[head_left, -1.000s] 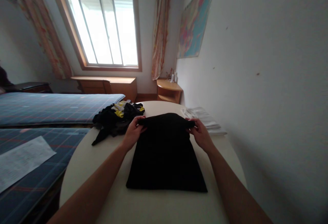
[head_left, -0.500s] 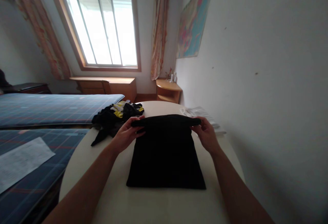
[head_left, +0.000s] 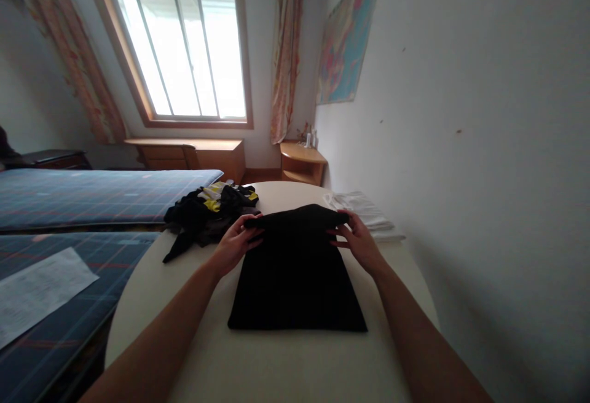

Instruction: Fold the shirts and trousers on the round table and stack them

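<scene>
A black folded garment (head_left: 295, 280) lies in front of me on a round cream table (head_left: 286, 366); its exact kind cannot be made out. Its far end is lifted and folded over into a thick edge. My left hand (head_left: 237, 242) grips the left end of that edge, thumb above and fingers spread beneath. At the opposite end, my right hand (head_left: 362, 242) grips the edge in the same way. The near part of the garment rests flat, with a straight hem towards me. Some of my fingertips are hidden by the dark cloth.
Behind my left hand is a heap of crumpled black, yellow and white clothes (head_left: 207, 209). Folded white cloth (head_left: 364, 212) lies by the wall at the right. Left of the table is a plaid mattress (head_left: 106, 268) bearing a sheet of paper (head_left: 46, 289).
Both hands have come a little closer together, the right one moving left. The held edge has buckled up in the middle and looks shorter.
</scene>
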The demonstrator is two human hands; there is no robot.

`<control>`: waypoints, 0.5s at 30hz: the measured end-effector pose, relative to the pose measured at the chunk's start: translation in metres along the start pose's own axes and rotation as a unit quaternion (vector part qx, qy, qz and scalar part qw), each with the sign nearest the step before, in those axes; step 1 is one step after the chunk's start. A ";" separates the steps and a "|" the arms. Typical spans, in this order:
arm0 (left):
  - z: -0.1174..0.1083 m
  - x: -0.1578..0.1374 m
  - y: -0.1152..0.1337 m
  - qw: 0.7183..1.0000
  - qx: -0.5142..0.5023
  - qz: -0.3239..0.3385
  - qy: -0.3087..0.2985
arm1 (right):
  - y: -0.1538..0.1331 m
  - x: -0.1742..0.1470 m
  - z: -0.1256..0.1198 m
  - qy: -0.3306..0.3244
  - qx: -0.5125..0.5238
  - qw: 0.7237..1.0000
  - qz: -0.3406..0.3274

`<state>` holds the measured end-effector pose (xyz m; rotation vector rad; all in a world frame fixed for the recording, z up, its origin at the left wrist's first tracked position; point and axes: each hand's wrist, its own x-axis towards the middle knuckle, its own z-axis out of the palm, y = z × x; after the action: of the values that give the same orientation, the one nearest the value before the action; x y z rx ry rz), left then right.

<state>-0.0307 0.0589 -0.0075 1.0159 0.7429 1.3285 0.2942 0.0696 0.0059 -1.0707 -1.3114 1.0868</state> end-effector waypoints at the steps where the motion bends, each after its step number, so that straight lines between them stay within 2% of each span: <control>1: 0.000 0.000 0.000 1.000 -0.003 -0.002 -0.001 | -0.001 -0.001 0.000 -0.006 -0.006 1.000 0.015; 4: 0.000 -0.001 0.000 1.000 -0.011 -0.005 -0.001 | 0.000 -0.003 0.002 -0.017 -0.025 0.998 0.063; 7: 0.001 -0.002 0.000 1.000 -0.017 -0.007 0.001 | 0.003 -0.004 0.001 -0.023 -0.028 0.996 0.078; 12: 0.003 -0.004 0.003 1.000 -0.017 -0.006 -0.008 | 0.014 0.000 -0.002 -0.029 -0.048 0.997 0.061; 15: 0.004 -0.005 0.003 1.000 -0.014 -0.002 -0.011 | 0.023 0.005 -0.004 -0.019 -0.098 0.995 0.014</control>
<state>-0.0290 0.0529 -0.0037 1.0038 0.7084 1.3189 0.2981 0.0786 -0.0159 -1.2211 -1.4610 1.0183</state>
